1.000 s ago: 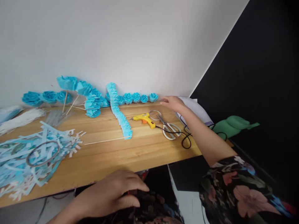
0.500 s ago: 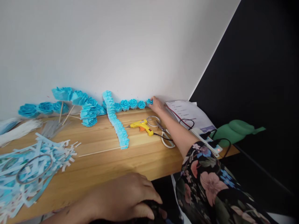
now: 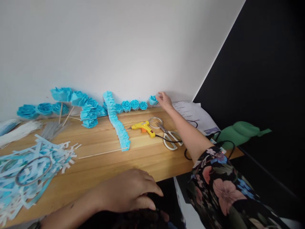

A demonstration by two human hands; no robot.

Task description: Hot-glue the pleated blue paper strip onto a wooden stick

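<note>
My right hand (image 3: 165, 100) is stretched to the back of the table, at the right end of a row of blue paper flowers (image 3: 134, 105). Its fingers are apart, the tips beside the end paper flower (image 3: 153, 100), which leans against the wall; whether they still touch it is hard to see. My left hand (image 3: 133, 190) hovers at the table's front edge, thumb and fingers apart, with nothing visible in it. Between the hands lie a pleated blue paper strip (image 3: 116, 122) with a thin stick (image 3: 102, 153) at its lower end, a yellow glue gun (image 3: 143, 127) and white-handled scissors (image 3: 169, 143).
Cut blue and white paper strips (image 3: 47, 156) pile up at the left, with a ring (image 3: 33, 170) on top. Flowers on sticks (image 3: 61, 94) stand behind. A roll of tape (image 3: 155, 122), printed sheets (image 3: 195, 114), black cords and a green object (image 3: 238, 133) lie to the right.
My right hand has moved slightly right and up, its fingers opening beside the end flower, which now stands higher and shows more. My left hand has barely moved.
</note>
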